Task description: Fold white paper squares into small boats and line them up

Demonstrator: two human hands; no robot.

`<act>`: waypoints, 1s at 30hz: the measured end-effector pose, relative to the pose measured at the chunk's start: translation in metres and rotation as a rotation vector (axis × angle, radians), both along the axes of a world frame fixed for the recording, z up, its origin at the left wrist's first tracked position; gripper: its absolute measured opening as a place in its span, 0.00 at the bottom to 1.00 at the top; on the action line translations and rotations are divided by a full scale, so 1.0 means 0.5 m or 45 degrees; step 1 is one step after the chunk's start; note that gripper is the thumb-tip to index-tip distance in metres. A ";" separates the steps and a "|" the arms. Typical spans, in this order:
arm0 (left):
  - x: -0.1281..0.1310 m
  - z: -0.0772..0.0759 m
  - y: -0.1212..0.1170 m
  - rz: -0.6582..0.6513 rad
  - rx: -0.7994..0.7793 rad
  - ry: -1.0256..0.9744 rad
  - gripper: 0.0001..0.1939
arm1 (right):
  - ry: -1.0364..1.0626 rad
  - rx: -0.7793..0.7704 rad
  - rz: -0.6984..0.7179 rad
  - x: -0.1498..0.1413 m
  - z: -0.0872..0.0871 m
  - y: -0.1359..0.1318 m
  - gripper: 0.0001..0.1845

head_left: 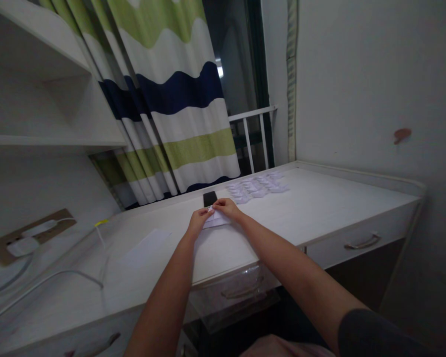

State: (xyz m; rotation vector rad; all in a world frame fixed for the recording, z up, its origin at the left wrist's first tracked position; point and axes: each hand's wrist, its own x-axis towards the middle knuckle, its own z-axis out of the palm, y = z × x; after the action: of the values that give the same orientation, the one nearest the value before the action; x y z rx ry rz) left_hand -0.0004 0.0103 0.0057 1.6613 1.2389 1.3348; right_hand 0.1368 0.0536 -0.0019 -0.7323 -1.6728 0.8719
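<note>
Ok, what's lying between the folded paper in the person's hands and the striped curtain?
In the head view, a black phone lies on the white desk, between the folded white paper and the striped curtain.

The person is wearing a dark grey sleeve [379, 337] at the 4 o'clock edge of the view, with the right forearm [293, 272] emerging bare from its cuff. Pale pink clothing [286, 348] is showing at 6 o'clock, and the left forearm [163, 302] is showing bare.
</note>
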 end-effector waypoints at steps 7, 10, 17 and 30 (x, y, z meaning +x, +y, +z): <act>0.000 0.000 -0.005 -0.060 -0.070 -0.049 0.17 | 0.030 -0.027 0.060 0.000 0.000 -0.002 0.05; -0.001 -0.001 -0.004 -0.057 -0.087 -0.033 0.17 | 0.028 -0.032 0.055 0.001 0.000 -0.002 0.06; -0.003 -0.003 -0.002 -0.072 -0.123 -0.079 0.17 | 0.069 -0.061 0.091 0.003 0.002 -0.004 0.07; -0.010 -0.011 0.002 -0.180 -0.239 -0.111 0.15 | -0.023 -0.136 0.076 0.007 0.009 -0.015 0.10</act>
State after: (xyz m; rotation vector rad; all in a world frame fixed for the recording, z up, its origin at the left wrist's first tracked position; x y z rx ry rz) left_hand -0.0052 0.0115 0.0001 1.5136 1.1372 1.1569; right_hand 0.1402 0.0460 0.0025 -0.7682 -1.6809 1.0057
